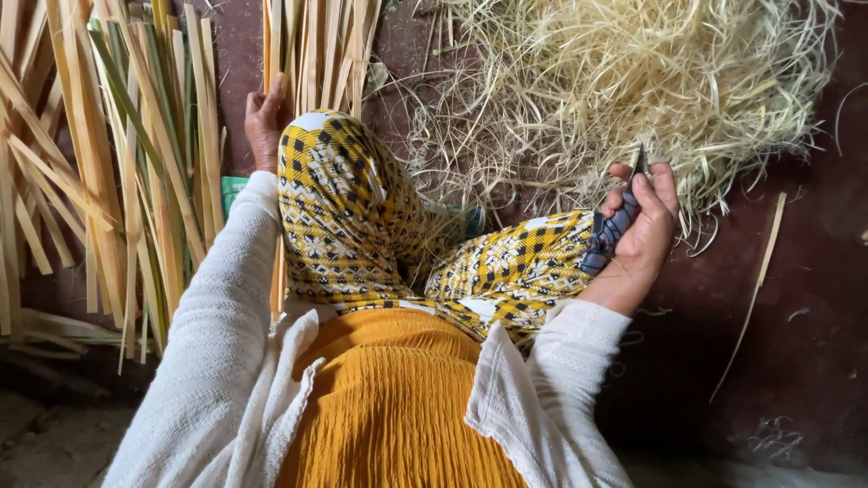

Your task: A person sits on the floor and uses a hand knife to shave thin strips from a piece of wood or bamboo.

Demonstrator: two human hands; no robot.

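1. The floor [814, 343] is dark reddish and matte, and it carries everything; stray fibres lie scattered over it.
2. A big tangled heap of pale shavings [633, 81], thin, curly and straw-coloured, fills the floor's far right corner, just beyond the right hand.
3. Flat, stiff cane strips [136, 163], tan with some green ones, lie fanned along the floor's left edge; a second bundle of strips [312, 50] runs away from the raised knee.
4. The left hand [264, 122] reaches past the knee in yellow patterned cloth, fingers curled against that second bundle; whether it grips a strip I cannot tell.
5. The right hand [642, 230] is clenched around a knife [615, 221] with a dark wrapped handle, resting on the other knee.
6. One loose sliver [755, 289] lies near the right edge.
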